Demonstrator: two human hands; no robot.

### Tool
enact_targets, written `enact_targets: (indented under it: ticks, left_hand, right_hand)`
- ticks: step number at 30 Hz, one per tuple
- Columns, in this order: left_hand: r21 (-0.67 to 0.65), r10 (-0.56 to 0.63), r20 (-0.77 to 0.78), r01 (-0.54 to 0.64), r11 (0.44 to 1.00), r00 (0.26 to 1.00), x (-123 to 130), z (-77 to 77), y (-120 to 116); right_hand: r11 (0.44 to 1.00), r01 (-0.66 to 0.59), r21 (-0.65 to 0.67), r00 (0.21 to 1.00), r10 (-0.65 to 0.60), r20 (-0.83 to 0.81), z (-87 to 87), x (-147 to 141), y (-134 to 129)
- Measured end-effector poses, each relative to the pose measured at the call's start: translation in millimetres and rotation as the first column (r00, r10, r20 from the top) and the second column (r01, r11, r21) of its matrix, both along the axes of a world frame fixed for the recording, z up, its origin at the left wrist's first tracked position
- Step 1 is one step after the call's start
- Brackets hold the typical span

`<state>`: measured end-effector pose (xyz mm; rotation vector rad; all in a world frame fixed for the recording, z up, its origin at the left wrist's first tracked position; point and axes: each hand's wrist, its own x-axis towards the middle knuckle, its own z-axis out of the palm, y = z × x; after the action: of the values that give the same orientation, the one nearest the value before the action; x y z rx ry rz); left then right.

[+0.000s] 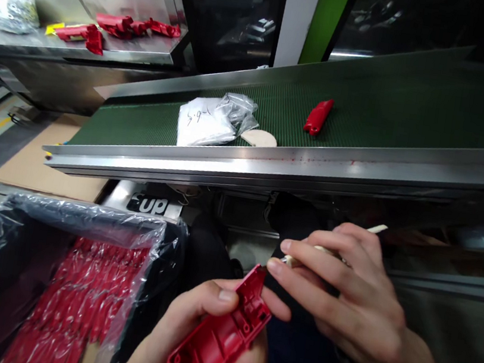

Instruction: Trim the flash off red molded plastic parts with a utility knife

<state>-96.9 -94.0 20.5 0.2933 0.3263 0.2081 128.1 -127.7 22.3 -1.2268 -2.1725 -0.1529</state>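
My left hand (209, 315) is closed around a red plastic housing shell (216, 346), its hollow inner side with ribs and screw posts turned up. My left thumb presses on the shell's rim. In my right hand (353, 287) is a slim cream-handled tool (378, 229), pinched between thumb and fingers like a pen. Its tip lies close to the shell's upper end; whether it touches cannot be made out. The tool's middle is partly covered by my fingers.
A plastic-lined dark bin (160, 248) at left holds rows of red parts. The green conveyor belt (275, 102) carries another red shell (318, 116), a white bag (203, 122) and a pale disc (260, 138). Red pieces (115, 24) lie on a metal shelf.
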Motion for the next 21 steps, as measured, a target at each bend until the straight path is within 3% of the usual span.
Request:
enact_targets:
  ticks: [4,9,14,17,21]
  left_hand:
    - [0.031,0.008,-0.101,-0.005,1.000,0.995,6,-4.4,-6]
    - [-0.078,0.125,0.121,-0.116,0.990,0.985,9,-7.2,-6]
    - [-0.167,0.109,0.179,-0.079,0.983,0.978,6,-9.6,3]
    - [-0.154,0.126,0.158,-0.102,0.983,0.979,7,-15.1,3]
    - [-0.034,0.161,0.025,-0.160,0.986,0.987,12,-19.3,-1]
  right_hand:
    - [0.990,0.125,0.058,0.983,-0.116,-0.144,-0.4,8,3]
    - [0.986,0.151,-0.073,0.921,-0.167,-0.353,2.6,3,-1]
    - [0.972,0.162,-0.169,0.897,-0.217,-0.385,4.9,-8,-4]
    - [0.939,0.089,-0.331,0.871,-0.235,-0.431,6.1,-15,2]
    - [0.868,-0.119,-0.482,0.862,-0.151,-0.484,6.5,-24,16]
